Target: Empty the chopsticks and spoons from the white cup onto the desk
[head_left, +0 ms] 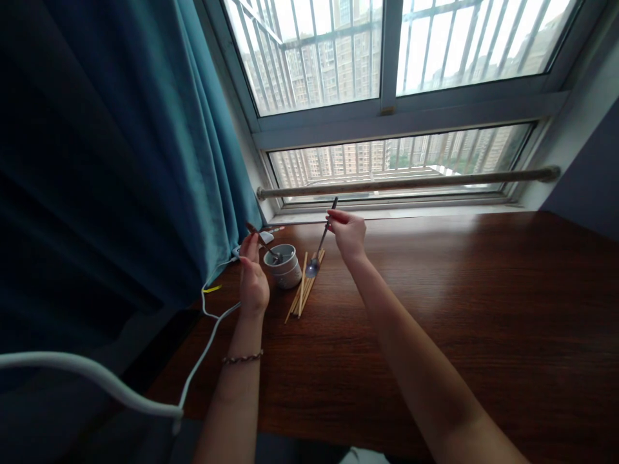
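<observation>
My right hand (pixel 348 233) pinches the dark handle of a metal spoon (pixel 320 248). The spoon hangs with its bowl down, just above several wooden chopsticks (pixel 302 291) that lie on the brown wooden table (pixel 435 322). My left hand (pixel 254 274) holds the handle of another utensil (pixel 264 243), whose lower end rests inside a small white cup (pixel 285 265). The cup stands upright on the table, between my two hands and to the left of the chopsticks.
A white cable (pixel 203 354) runs from the table's left edge toward me. A teal curtain (pixel 120 161) hangs on the left. Behind the table are a barred window (pixel 387 64) and a horizontal rail (pixel 411 183).
</observation>
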`<state>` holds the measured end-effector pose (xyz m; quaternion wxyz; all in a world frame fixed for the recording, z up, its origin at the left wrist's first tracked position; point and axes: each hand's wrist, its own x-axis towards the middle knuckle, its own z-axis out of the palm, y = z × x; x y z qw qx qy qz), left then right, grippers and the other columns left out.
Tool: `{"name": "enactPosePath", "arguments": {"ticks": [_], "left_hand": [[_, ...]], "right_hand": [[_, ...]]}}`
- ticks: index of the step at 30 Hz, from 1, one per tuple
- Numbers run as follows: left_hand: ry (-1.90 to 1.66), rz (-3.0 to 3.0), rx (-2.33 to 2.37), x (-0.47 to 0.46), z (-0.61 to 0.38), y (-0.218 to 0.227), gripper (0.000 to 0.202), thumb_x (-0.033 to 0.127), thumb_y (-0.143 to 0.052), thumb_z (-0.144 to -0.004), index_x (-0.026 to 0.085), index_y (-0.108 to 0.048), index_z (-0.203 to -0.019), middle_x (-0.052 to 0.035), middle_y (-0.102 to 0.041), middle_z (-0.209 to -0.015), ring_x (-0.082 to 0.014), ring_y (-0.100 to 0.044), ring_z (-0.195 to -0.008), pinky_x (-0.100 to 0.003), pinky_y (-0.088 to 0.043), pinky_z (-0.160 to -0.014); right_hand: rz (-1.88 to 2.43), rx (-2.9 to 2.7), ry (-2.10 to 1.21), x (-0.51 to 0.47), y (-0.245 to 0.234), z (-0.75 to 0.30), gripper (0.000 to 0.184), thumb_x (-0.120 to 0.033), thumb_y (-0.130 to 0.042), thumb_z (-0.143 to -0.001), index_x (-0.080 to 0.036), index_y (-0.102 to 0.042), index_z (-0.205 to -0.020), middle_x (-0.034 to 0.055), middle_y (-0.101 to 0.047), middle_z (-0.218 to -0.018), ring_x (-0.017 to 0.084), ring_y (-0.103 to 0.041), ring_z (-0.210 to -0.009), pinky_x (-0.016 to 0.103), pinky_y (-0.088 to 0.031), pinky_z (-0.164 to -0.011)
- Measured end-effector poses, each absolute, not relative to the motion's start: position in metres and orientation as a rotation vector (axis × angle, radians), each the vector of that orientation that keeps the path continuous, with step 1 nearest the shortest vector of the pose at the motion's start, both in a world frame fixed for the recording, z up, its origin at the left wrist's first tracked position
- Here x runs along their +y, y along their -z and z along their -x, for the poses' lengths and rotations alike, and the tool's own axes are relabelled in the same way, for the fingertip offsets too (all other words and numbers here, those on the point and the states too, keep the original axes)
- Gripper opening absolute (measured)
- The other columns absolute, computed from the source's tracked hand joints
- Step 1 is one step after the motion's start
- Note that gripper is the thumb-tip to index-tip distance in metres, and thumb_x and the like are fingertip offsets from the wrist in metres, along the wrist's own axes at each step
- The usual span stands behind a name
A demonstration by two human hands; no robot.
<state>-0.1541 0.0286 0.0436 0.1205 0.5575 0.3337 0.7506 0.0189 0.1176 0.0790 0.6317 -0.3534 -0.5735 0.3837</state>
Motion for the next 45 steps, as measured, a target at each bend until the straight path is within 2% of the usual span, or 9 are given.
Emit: {"name": "enactPosePath", "arguments": {"ticks": [3, 9, 14, 18, 23, 27, 35, 41, 45], "left_hand": [[-2.218, -1.651, 0.984, 0.019, 0.149, -0.059, 0.054, 0.053, -0.021, -0.089, 0.021, -0.050, -0.120, -0.0017, -0.027, -0.140, -0.0192, -0.020, -0.130, -0.032, -0.012, -0.110], [-2.158, -1.618, 0.938, 0.001, 0.122, -0.096, 0.054, 0.059, -0.020, -0.086, 0.029, -0.042, -0.125, 0.0021, -0.026, -0.141, -0.0201, -0.018, -0.131, -0.039, -0.024, -0.106], [-1.992, -1.524, 0.954, 0.001, 0.101, -0.103, 0.054, 0.059, -0.018, -0.086, 0.028, -0.043, -0.123, -0.0017, -0.027, -0.140, -0.0235, -0.032, -0.125, -0.041, -0.037, -0.096], [-1.774, -1.370, 1.001, 0.009, 0.095, -0.090, 0.053, 0.059, -0.028, -0.085, 0.022, -0.048, -0.118, -0.0078, -0.035, -0.136, -0.0259, -0.040, -0.119, -0.041, -0.043, -0.090], [-1.558, -1.106, 1.014, 0.022, 0.092, -0.064, 0.040, 0.050, -0.040, -0.084, 0.019, -0.057, -0.102, -0.0087, -0.042, -0.127, -0.0250, -0.051, -0.105, -0.040, -0.048, -0.081], [-1.493, -0.939, 1.022, 0.029, 0.090, -0.047, 0.035, 0.044, -0.042, -0.086, 0.016, -0.057, -0.098, -0.0107, -0.047, -0.120, -0.0228, -0.055, -0.098, -0.036, -0.050, -0.076], [-1.349, -0.790, 1.139, 0.041, 0.087, -0.020, 0.036, 0.044, -0.042, -0.087, 0.014, -0.052, -0.104, -0.0108, -0.055, -0.105, -0.0158, -0.057, -0.083, -0.023, -0.046, -0.060], [-1.283, -0.727, 1.167, 0.047, 0.086, -0.012, 0.043, 0.050, -0.038, -0.086, 0.014, -0.051, -0.106, -0.0094, -0.057, -0.093, -0.0160, -0.057, -0.076, -0.025, -0.046, -0.060], [-1.285, -0.675, 1.161, 0.052, 0.085, -0.011, 0.041, 0.049, -0.038, -0.087, 0.013, -0.051, -0.102, -0.0078, -0.057, -0.085, -0.0161, -0.056, -0.075, -0.026, -0.045, -0.064]], "right_hand": [[1.101, -1.234, -1.080, 0.131, -0.041, -0.016, 0.022, -0.011, -0.058, -0.072, -0.014, -0.067, -0.092, 0.0053, -0.065, -0.083, 0.019, -0.062, -0.078, 0.029, -0.051, -0.073], [1.252, -1.203, -1.171, 0.127, 0.013, -0.001, 0.018, -0.006, -0.063, -0.062, -0.010, -0.068, -0.079, 0.0065, -0.065, -0.074, 0.019, -0.062, -0.066, 0.026, -0.052, -0.060], [1.301, -1.237, -1.185, 0.125, 0.030, 0.009, 0.020, -0.007, -0.061, -0.064, -0.012, -0.069, -0.082, 0.0055, -0.066, -0.075, 0.018, -0.062, -0.068, 0.024, -0.051, -0.063], [1.317, -1.308, -1.191, 0.125, 0.040, 0.014, 0.020, -0.010, -0.062, -0.066, -0.013, -0.070, -0.084, 0.0046, -0.066, -0.074, 0.018, -0.062, -0.071, 0.022, -0.048, -0.065], [1.333, -1.422, -1.197, 0.126, 0.046, 0.015, 0.017, -0.019, -0.055, -0.079, -0.013, -0.070, -0.081, 0.0032, -0.064, -0.068, 0.017, -0.061, -0.071, 0.019, -0.045, -0.062], [1.348, -1.491, -1.192, 0.130, 0.045, 0.016, 0.039, -0.031, -0.041, -0.091, -0.010, -0.069, -0.073, 0.0059, -0.062, -0.063, 0.018, -0.061, -0.065, 0.020, -0.044, -0.059], [1.362, -1.548, -1.206, 0.126, 0.032, 0.013, 0.048, -0.038, -0.035, -0.095, -0.009, -0.068, -0.075, 0.0082, -0.063, -0.066, 0.018, -0.061, -0.065, 0.019, -0.042, -0.058], [1.390, -1.519, -1.243, 0.122, 0.019, 0.012, 0.054, -0.043, -0.031, -0.095, -0.006, -0.067, -0.080, 0.0097, -0.062, -0.065, 0.018, -0.061, -0.059, 0.019, -0.040, -0.050], [1.409, -1.509, -1.246, 0.124, 0.015, 0.012, 0.054, -0.043, -0.031, -0.095, -0.007, -0.067, -0.079, 0.0092, -0.062, -0.064, 0.019, -0.061, -0.061, 0.020, -0.041, -0.053]]}}
